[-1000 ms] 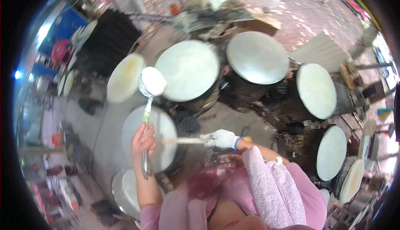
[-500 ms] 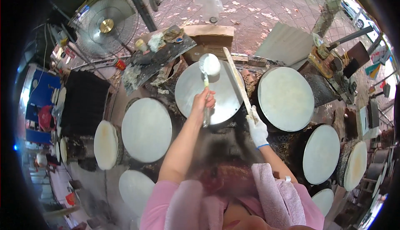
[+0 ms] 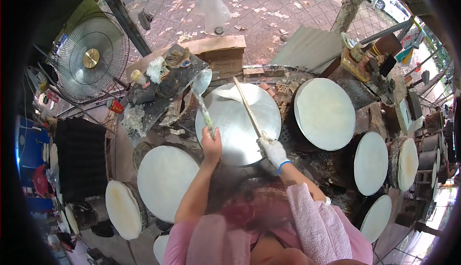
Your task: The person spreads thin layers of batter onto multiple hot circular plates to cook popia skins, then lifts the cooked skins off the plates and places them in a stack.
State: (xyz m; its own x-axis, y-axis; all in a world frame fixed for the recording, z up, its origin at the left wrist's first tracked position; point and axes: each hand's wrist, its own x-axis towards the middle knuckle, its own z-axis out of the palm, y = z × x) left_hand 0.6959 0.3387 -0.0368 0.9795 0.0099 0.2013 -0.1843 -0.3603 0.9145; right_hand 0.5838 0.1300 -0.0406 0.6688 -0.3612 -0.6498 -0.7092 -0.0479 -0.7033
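My bare left hand [image 3: 211,146] is closed round the handle of a metal ladle [image 3: 202,81], whose bowl is raised by the far left rim of a round griddle [image 3: 230,137]. White batter [image 3: 229,93] lies in a patch on the griddle's far part. In my right hand [image 3: 274,153], which wears a white glove with a blue cuff, is a long flat wooden stick [image 3: 249,110]. It slants over the griddle with its far end beside the batter. Whether the stick touches the surface, I cannot tell.
Other round griddles covered with pale sheets surround me, among them one at the right [image 3: 324,113] and one at the left [image 3: 168,183]. A fan [image 3: 91,58] stands far left, near a cluttered dark board [image 3: 168,85]. A cardboard box [image 3: 223,61] sits behind the middle griddle.
Batter that was in the ladle is now on the griddle. The ladle has moved left to the rim, and the stick has swung left over the surface. The whole view has shifted.
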